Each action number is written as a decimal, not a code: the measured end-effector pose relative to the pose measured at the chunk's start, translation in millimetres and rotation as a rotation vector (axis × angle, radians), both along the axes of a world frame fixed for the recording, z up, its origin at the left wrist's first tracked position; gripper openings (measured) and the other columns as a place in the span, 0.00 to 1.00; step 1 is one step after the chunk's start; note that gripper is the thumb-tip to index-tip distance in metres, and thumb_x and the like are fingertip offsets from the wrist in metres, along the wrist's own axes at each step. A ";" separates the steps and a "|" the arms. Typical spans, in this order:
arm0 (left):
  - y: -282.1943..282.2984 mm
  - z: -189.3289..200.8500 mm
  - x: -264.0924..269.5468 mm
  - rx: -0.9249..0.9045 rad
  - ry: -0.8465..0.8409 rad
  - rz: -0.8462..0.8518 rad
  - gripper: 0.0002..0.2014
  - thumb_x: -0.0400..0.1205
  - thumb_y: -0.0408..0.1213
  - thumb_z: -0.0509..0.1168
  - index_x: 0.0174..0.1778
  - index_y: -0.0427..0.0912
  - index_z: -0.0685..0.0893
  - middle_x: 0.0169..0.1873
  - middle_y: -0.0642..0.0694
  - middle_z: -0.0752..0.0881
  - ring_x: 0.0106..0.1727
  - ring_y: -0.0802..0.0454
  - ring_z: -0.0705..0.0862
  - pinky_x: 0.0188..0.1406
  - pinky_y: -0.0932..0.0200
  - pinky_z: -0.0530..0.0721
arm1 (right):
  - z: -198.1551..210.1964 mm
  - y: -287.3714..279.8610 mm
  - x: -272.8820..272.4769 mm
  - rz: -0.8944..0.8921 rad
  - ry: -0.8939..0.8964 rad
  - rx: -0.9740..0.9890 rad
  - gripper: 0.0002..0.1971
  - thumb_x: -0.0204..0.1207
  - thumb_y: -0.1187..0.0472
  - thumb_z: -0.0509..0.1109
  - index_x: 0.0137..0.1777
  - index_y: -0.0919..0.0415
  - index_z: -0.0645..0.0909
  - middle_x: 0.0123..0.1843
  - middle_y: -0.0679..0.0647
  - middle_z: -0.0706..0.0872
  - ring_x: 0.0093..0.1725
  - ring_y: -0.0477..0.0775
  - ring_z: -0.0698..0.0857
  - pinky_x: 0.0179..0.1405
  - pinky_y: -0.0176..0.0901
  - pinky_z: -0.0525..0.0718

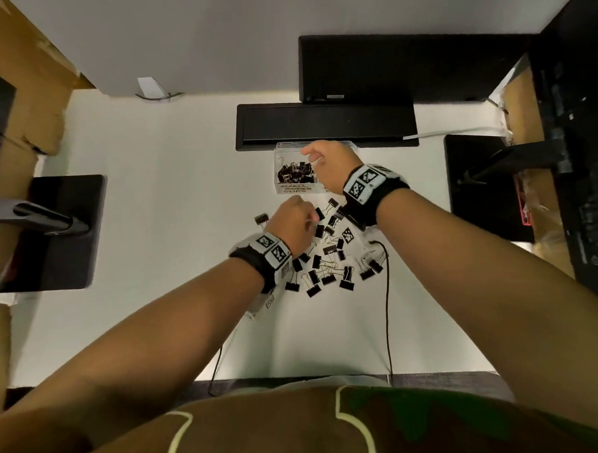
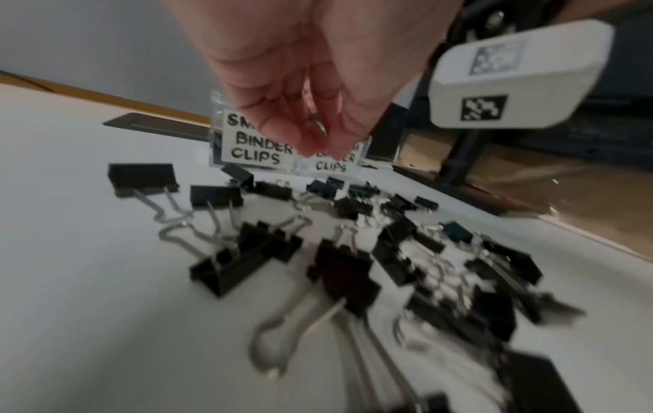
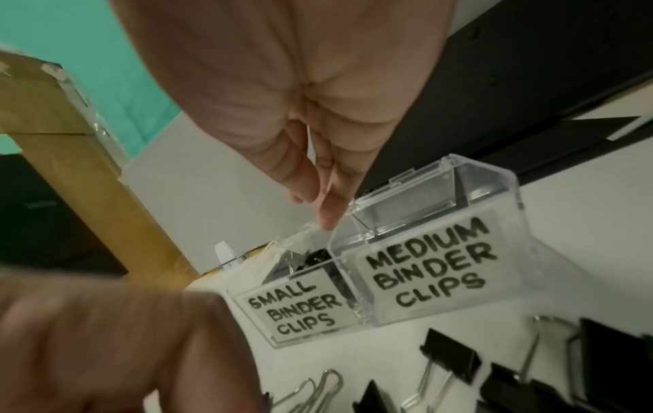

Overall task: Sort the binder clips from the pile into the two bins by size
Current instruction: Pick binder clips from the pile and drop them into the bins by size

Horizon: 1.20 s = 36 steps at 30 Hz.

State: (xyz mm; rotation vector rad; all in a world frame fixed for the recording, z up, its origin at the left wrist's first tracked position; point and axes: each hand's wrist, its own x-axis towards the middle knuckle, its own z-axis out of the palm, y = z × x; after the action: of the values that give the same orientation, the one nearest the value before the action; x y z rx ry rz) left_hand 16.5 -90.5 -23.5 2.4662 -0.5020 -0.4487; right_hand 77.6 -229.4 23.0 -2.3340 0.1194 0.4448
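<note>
Only the right wrist view reads the "medium" bin (image 3: pixel 441 251), empty beside the "small" bin (image 3: pixel 300 304). The right hand (image 1: pixel 332 166) hovers above, fingers bunched, contents unclear. The left hand (image 2: pixel 310 92) pinches something metallic over the pile (image 1: pixel 326 256).

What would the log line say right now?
left hand: pinching clip wire | right hand: above bins | pile: on table
</note>
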 end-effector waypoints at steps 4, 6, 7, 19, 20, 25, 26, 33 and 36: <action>-8.0 -10.6 -13.6 0.047 0.047 -0.151 0.10 0.80 0.27 0.62 0.50 0.40 0.87 0.51 0.42 0.81 0.50 0.47 0.82 0.52 0.54 0.84 | -4.2 -19.9 -17.5 -0.105 -0.075 0.055 0.18 0.79 0.71 0.55 0.60 0.58 0.82 0.56 0.53 0.85 0.59 0.54 0.84 0.58 0.45 0.83; -13.9 -14.1 -16.9 0.067 0.040 -0.206 0.10 0.79 0.28 0.63 0.50 0.42 0.88 0.51 0.44 0.82 0.48 0.47 0.84 0.49 0.51 0.87 | -7.9 -33.0 -35.4 -0.165 -0.066 0.062 0.15 0.80 0.68 0.57 0.55 0.56 0.84 0.52 0.49 0.84 0.56 0.51 0.84 0.58 0.45 0.84; -17.0 -15.4 -17.7 0.075 0.041 -0.226 0.11 0.79 0.28 0.64 0.51 0.42 0.88 0.52 0.44 0.82 0.48 0.47 0.84 0.49 0.50 0.87 | -10.4 -39.5 -46.2 -0.181 -0.040 0.060 0.14 0.80 0.68 0.57 0.54 0.56 0.84 0.52 0.48 0.84 0.54 0.50 0.84 0.55 0.43 0.84; -40.9 -19.5 -22.9 0.167 0.066 -0.250 0.15 0.79 0.40 0.68 0.61 0.41 0.80 0.61 0.43 0.77 0.62 0.45 0.78 0.56 0.52 0.81 | -60.3 -58.6 -138.3 -0.079 0.084 -0.162 0.12 0.72 0.65 0.71 0.55 0.59 0.82 0.54 0.55 0.80 0.49 0.50 0.78 0.50 0.39 0.75; -41.3 -19.2 -22.3 0.169 0.073 -0.242 0.15 0.79 0.39 0.68 0.61 0.41 0.80 0.61 0.43 0.77 0.61 0.46 0.79 0.55 0.53 0.81 | -63.1 -58.6 -140.0 -0.087 0.093 -0.173 0.12 0.72 0.64 0.72 0.56 0.59 0.82 0.56 0.56 0.80 0.52 0.52 0.80 0.51 0.39 0.76; -39.5 -21.0 -19.2 0.124 0.145 -0.161 0.12 0.78 0.36 0.68 0.56 0.41 0.81 0.56 0.42 0.77 0.52 0.44 0.81 0.56 0.51 0.83 | -67.4 -60.9 -144.2 -0.118 0.067 -0.226 0.13 0.74 0.63 0.70 0.58 0.60 0.80 0.66 0.59 0.76 0.65 0.57 0.77 0.62 0.48 0.79; -38.5 -20.9 -19.0 0.119 0.155 -0.144 0.11 0.77 0.36 0.69 0.55 0.41 0.81 0.55 0.42 0.77 0.51 0.45 0.81 0.56 0.51 0.83 | -66.1 -61.4 -143.7 -0.128 0.045 -0.228 0.13 0.74 0.63 0.71 0.58 0.60 0.80 0.65 0.59 0.76 0.65 0.56 0.76 0.62 0.48 0.79; -35.5 -23.8 -18.7 0.077 0.138 -0.091 0.16 0.72 0.37 0.74 0.54 0.39 0.81 0.52 0.42 0.79 0.50 0.47 0.79 0.52 0.54 0.80 | -67.4 -40.0 -141.5 -0.002 -0.009 -0.069 0.10 0.71 0.61 0.74 0.51 0.62 0.82 0.53 0.56 0.81 0.58 0.54 0.77 0.53 0.39 0.74; -32.4 -23.6 -17.1 0.059 0.129 -0.081 0.13 0.73 0.32 0.72 0.51 0.37 0.82 0.51 0.40 0.80 0.50 0.43 0.81 0.51 0.54 0.80 | -71.2 -28.9 -144.2 0.023 -0.003 -0.076 0.09 0.72 0.62 0.74 0.49 0.63 0.81 0.50 0.56 0.82 0.56 0.54 0.76 0.52 0.41 0.76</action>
State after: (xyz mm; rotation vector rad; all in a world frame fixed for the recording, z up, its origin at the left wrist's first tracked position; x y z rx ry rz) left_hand -0.6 -122.9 -47.2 2.4597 -0.5433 -0.6592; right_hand -66.5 -258.3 -48.2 -2.4122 0.1101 0.4548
